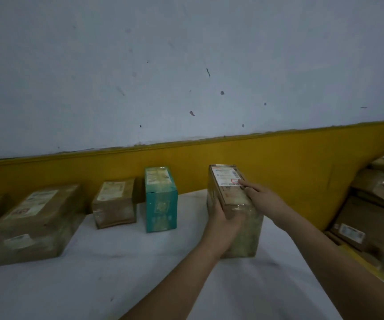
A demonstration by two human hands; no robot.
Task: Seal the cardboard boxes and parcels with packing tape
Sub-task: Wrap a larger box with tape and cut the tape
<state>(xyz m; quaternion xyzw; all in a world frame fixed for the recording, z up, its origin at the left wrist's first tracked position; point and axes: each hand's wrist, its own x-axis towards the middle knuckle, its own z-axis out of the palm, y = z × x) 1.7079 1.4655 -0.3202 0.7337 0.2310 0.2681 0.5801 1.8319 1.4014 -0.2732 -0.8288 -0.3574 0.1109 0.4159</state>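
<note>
Left hand (223, 225) clasps, fingers curled; right hand (263, 196) extends its forefinger.

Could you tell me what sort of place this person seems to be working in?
Probably a parcel-packing or dispatch room: taped, labelled brown parcels and a teal box line a white-covered table against the wall, and more labelled boxes are stacked at the right.
</note>
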